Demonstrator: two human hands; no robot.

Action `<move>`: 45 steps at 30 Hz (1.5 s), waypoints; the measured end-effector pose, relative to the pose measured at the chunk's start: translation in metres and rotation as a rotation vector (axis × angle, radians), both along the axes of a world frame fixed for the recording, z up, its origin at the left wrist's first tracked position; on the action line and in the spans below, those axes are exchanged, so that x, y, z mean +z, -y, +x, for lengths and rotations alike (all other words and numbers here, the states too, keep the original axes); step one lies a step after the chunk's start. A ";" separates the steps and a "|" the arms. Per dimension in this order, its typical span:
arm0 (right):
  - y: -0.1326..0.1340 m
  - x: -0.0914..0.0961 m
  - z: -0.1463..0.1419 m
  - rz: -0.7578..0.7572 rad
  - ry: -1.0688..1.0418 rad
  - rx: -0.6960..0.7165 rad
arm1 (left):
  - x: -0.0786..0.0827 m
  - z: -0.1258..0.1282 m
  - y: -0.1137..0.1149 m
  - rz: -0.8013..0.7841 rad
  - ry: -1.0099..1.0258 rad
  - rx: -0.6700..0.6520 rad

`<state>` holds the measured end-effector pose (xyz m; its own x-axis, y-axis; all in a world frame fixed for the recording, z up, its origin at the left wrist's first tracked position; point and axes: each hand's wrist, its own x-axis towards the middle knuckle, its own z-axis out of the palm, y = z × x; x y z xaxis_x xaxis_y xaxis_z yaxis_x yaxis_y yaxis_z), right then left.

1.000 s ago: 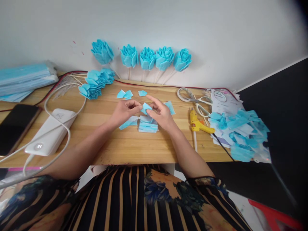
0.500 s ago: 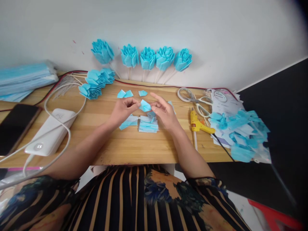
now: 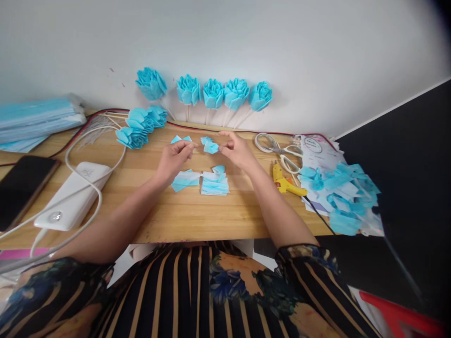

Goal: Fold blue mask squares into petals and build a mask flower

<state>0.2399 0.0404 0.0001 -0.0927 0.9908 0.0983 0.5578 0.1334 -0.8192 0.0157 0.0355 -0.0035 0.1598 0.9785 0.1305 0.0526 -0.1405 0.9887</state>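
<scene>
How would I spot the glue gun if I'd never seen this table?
Find the wooden table, then look to its right end. Between the right forearm and the pile of blue scraps, just nearer than the white-handled scissors, lies the glue gun. Its bright yellow body and black cord set it apart from those neighbours.

And it's sky blue for your pieces (image 3: 210,147), sky blue again for the flowers (image 3: 235,95)! Your shirt (image 3: 169,293) answers in black, tan stripes and dark-blue florals. Here's a yellow glue gun (image 3: 286,186), black phone (image 3: 26,188), white power bank (image 3: 72,195), grey-white wall (image 3: 225,37), and honey-brown grain streaking your table (image 3: 200,220).
</scene>
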 end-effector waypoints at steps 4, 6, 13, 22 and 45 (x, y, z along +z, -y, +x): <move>-0.010 0.004 0.001 0.080 0.469 0.012 | -0.003 0.000 -0.002 0.006 -0.023 -0.014; -0.002 0.012 0.001 0.191 0.625 0.041 | -0.003 0.000 -0.002 0.011 -0.029 -0.009; 0.037 0.029 0.019 0.180 0.788 0.294 | 0.003 0.000 0.006 0.084 -0.142 -0.064; 0.044 0.014 0.018 0.149 0.703 0.402 | 0.006 0.006 0.023 0.378 -0.410 -0.570; 0.038 0.012 -0.017 -0.089 -0.262 0.189 | 0.011 0.003 0.013 0.116 -0.173 -0.241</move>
<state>0.2232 0.0024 0.0119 -0.2590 0.9642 0.0572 0.2990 0.1364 -0.9445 0.0191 0.0228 0.0079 0.4151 0.8897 0.1901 0.1697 -0.2810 0.9446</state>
